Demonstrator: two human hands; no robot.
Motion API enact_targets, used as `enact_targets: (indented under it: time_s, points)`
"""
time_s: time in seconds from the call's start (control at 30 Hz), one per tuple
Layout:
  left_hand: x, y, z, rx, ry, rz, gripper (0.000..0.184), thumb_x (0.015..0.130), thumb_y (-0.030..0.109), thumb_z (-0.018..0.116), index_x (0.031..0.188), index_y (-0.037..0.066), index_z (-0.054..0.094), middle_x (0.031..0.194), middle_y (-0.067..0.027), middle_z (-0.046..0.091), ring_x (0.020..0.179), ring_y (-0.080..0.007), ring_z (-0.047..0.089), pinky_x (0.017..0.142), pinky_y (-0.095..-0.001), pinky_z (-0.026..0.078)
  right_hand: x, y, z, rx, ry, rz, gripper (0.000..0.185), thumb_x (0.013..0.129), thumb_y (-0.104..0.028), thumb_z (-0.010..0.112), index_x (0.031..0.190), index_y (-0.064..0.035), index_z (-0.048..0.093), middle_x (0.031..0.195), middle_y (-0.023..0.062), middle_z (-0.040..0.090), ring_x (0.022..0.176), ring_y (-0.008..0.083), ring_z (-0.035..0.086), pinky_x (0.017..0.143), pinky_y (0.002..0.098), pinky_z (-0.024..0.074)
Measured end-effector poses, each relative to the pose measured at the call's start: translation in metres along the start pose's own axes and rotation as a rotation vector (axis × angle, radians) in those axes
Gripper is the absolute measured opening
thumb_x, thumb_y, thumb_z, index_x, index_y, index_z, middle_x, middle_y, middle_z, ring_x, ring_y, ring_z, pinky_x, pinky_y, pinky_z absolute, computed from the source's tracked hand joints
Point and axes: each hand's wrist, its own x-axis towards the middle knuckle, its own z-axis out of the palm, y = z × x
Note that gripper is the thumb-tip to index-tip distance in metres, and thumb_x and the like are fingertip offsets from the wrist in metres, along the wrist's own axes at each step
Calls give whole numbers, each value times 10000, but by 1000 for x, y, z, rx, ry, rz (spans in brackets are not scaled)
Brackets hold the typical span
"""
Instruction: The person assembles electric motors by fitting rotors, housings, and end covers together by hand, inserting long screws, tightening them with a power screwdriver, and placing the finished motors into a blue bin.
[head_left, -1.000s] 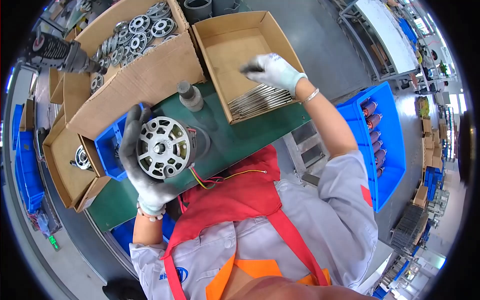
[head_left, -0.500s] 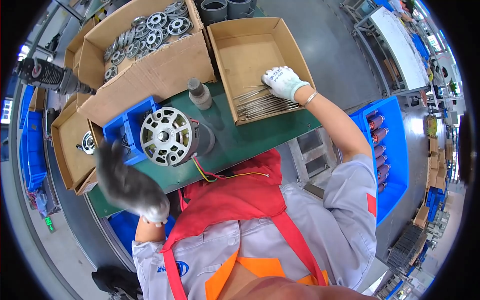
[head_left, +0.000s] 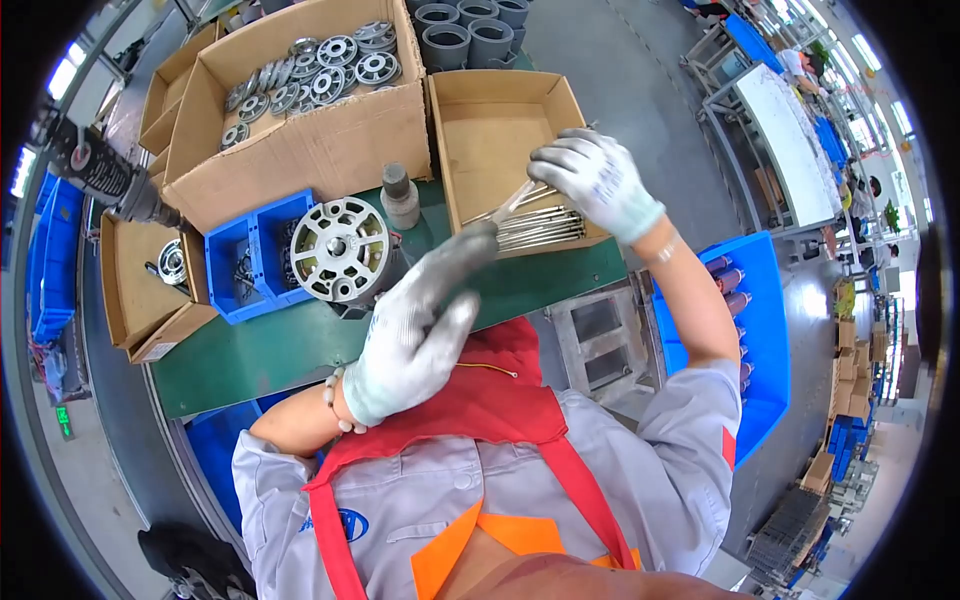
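Note:
Gloved, my right hand is closed on some thin metal rods above the front of a shallow cardboard box. More long rods lie in that box. My left hand, in a glove with dark fingertips, reaches toward the near end of the held rods; its thumb is apart from the fingers, and its fingertips are blurred. A motor with a round slotted metal cover stands on the green table to the left of my left hand. Behind it is a grey cylindrical tool.
A large cardboard box holds many round metal covers. Blue bins with small parts sit left of the motor. A power tool hangs at the left. Grey cylinders stand at the back. A blue crate holds rotors at the right.
My left hand has moved from beside the motor rightward toward the rods. My right hand has lifted rods from the pile, their near ends now pointing toward my left hand.

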Motion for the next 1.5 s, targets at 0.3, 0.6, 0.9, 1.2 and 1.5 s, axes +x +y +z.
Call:
enact_targets:
  time_s: [0.3, 0.6, 0.9, 1.2, 1.5]
  points:
    - [7, 22, 0, -746, -472, -676, 263, 1011, 286, 580, 1001, 27, 628, 861, 2, 628, 671, -61, 545, 602, -235, 469, 32, -82, -128, 208, 124, -330, 295, 684, -179, 686, 955, -63, 679, 1067, 84, 689, 1018, 239, 659, 897, 373, 562]
    - [-23, 59, -80, -346, 52, -82, 302, 964, 202, 644, 1152, -7, 533, 1039, -225, 667, 867, -291, 695, 719, -377, 579, 33, -70, -136, 420, 211, -45, 272, 729, -149, 729, 980, -45, 708, 955, 85, 704, 803, 215, 683, 708, 377, 589]
    - [39, 27, -114, -170, 318, -112, 250, 1009, 125, 531, 1198, -30, 580, 1061, -118, 698, 995, -149, 668, 857, -282, 537, 41, -100, -84, 2205, 277, 704, 246, 785, 88, 512, 1000, 93, 632, 826, 243, 699, 700, 335, 714, 661, 417, 613]
    - [44, 19, -119, 190, 40, -243, 228, 1006, 112, 541, 1175, -34, 587, 995, -86, 696, 956, -120, 657, 863, -285, 537, 88, -108, -80, 1538, 385, 224, 208, 900, -117, 556, 912, 49, 681, 640, 113, 664, 504, 188, 622, 471, 322, 478]
    - [40, 13, -120, 292, -1, -256, 200, 987, 76, 549, 1136, -33, 626, 1031, -90, 713, 946, -124, 656, 856, -279, 532, 126, -121, -88, 1216, 49, 298, 179, 790, -78, 722, 948, 5, 714, 819, 120, 721, 640, 239, 677, 585, 321, 527]
